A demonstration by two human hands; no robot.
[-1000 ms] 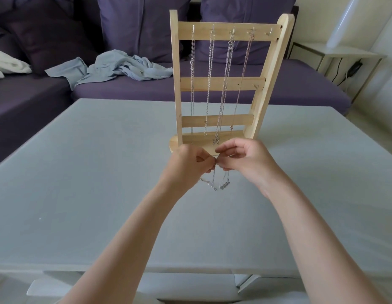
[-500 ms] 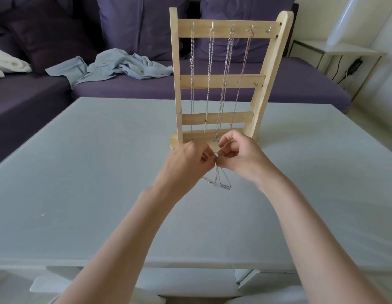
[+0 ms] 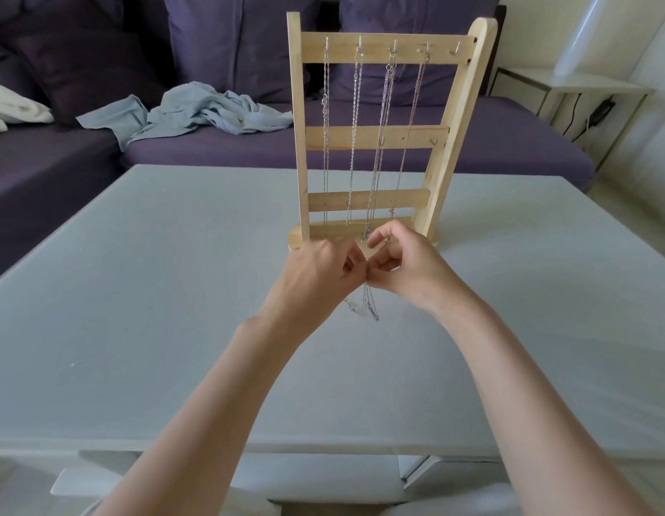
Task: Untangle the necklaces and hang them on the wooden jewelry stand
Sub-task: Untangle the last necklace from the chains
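Observation:
A wooden jewelry stand [image 3: 375,137] stands upright on the pale table [image 3: 137,273]. Several silver necklaces [image 3: 355,135] hang from hooks on its top bar; the rightmost hook is bare. Just in front of the stand's base, my left hand [image 3: 319,275] and my right hand [image 3: 405,268] meet fingertip to fingertip. Between them they pinch a thin silver necklace [image 3: 366,309], whose loop and small bar pendant dangle below the fingers above the table. The spot where the fingers hold the chain is hidden.
A purple sofa [image 3: 509,143] runs behind the table, with a crumpled light-blue cloth [image 3: 197,113] on its seat and a white cloth [image 3: 14,109] at far left. A small white side table [image 3: 569,87] stands at the back right.
Both hands have stayed together in front of the stand's base. The right hand's fingers have shifted on the chain, and the dangling loop has swung slightly.

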